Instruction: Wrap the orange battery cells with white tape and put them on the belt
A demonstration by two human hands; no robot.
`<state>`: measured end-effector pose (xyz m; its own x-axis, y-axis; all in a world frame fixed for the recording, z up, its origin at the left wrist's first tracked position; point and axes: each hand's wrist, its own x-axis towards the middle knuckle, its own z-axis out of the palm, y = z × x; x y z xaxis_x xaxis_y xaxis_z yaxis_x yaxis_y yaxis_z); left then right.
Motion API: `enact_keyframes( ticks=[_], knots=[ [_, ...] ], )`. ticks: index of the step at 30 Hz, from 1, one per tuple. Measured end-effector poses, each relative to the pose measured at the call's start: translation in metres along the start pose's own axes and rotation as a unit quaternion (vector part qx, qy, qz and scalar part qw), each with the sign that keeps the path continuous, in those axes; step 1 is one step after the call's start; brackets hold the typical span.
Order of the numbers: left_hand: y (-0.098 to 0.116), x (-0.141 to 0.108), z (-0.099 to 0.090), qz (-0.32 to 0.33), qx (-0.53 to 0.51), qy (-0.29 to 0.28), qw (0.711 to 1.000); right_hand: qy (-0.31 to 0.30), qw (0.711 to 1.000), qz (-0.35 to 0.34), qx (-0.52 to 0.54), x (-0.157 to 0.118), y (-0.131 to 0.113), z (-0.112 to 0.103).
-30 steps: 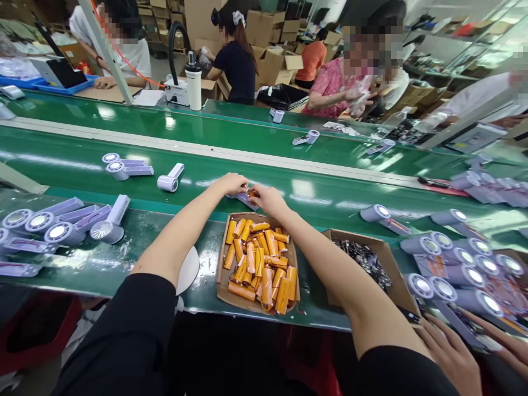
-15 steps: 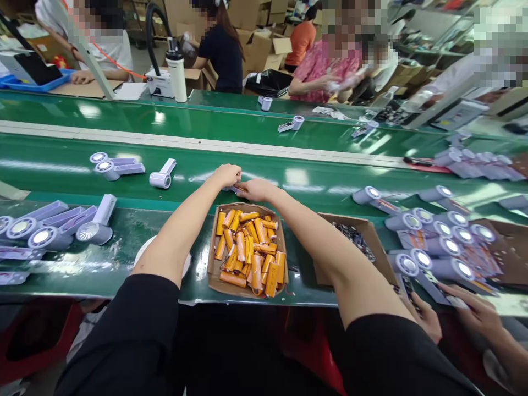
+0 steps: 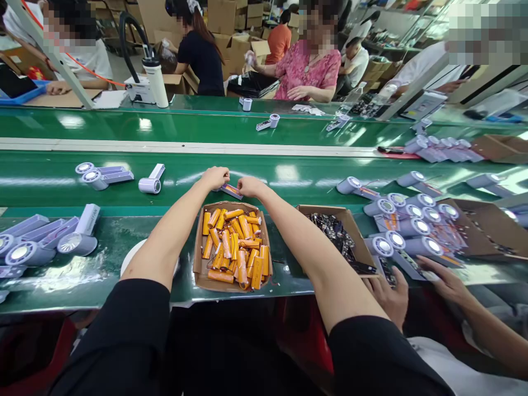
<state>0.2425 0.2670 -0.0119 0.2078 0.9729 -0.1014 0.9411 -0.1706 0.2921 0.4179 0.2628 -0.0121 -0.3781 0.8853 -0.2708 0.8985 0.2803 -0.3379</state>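
On the green belt in front of me lies a small lilac handheld fan (image 3: pixel 231 191), its handle trough open upward and something orange inside. My left hand (image 3: pixel 216 177) is closed around its head end, which the fingers mostly hide. At the other end of the handle, my right hand (image 3: pixel 249 186) has its fingers pinched together against the edge. Below my wrists sits a cardboard tray (image 3: pixel 198 269) full of orange wrapped battery cells (image 3: pixel 241 247) with thin wires. Another lilac fan (image 3: pixel 150 185) lies left of my left hand.
More lilac fans (image 3: pixel 37 247) lie on the left bench, and many (image 3: pixel 412 220) are grouped at right. A box of black circuit boards (image 3: pixel 334 234) stands by my right forearm. A co-worker's hands (image 3: pixel 391 297) hold a fan at the right. Under my left forearm is a white round object (image 3: pixel 134 256).
The view has swung slightly right, so things appear further left. My right hand has drawn back to the handle's end, exposing more of the fan. The co-worker in pink has raised one hand.
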Motion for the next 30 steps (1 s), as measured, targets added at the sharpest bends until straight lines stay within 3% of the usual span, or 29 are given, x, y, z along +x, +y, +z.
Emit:
enact_keyframes(
  ticks=[2,4,6,8,9,11,13,15,18,21,24,27,30],
  knots=[
    [0.001,-0.022,-0.014,0.017,-0.013,0.009,1.0,0.029,1.0,0.002,0.01,-0.017,-0.003,-0.013],
    [-0.009,-0.069,-0.024,0.036,-0.024,0.041,0.998,0.087,0.995,-0.016,0.042,-0.051,0.0,-0.023],
    [-0.034,-0.145,-0.024,0.059,-0.036,0.09,0.994,0.169,0.977,-0.07,0.114,-0.103,0.008,-0.025],
    [-0.069,-0.239,-0.013,0.069,-0.055,0.109,0.99,0.216,0.941,-0.153,0.212,-0.165,0.015,-0.017],
    [-0.088,-0.287,-0.004,0.078,-0.051,0.098,0.991,0.203,0.929,-0.184,0.25,-0.195,0.015,-0.009],
    [-0.122,-0.368,0.017,0.082,-0.012,0.095,0.992,0.116,0.918,-0.236,0.297,-0.244,0.01,0.012],
    [-0.144,-0.419,0.034,0.069,0.014,0.085,0.994,0.051,0.908,-0.263,0.323,-0.272,-0.005,0.037],
    [-0.146,-0.439,0.04,0.056,0.014,0.078,0.995,0.022,0.898,-0.272,0.345,-0.282,-0.027,0.059],
    [-0.118,-0.432,0.03,0.041,0.001,0.103,0.994,-0.033,0.89,-0.243,0.384,-0.279,-0.066,0.082],
    [-0.071,-0.418,0.015,0.055,0.02,0.21,0.976,-0.106,0.885,-0.227,0.393,-0.278,-0.099,0.094],
    [-0.036,-0.411,0.012,0.096,0.05,0.319,0.941,-0.137,0.863,-0.301,0.381,-0.286,-0.113,0.1],
    [-0.035,-0.406,0.02,0.057,0.03,0.397,0.916,-0.158,0.858,-0.384,0.303,-0.293,-0.11,0.105],
    [-0.05,-0.399,0.036,-0.036,-0.06,0.41,0.909,-0.164,0.892,-0.398,0.138,-0.282,-0.095,0.099]
  ],
)
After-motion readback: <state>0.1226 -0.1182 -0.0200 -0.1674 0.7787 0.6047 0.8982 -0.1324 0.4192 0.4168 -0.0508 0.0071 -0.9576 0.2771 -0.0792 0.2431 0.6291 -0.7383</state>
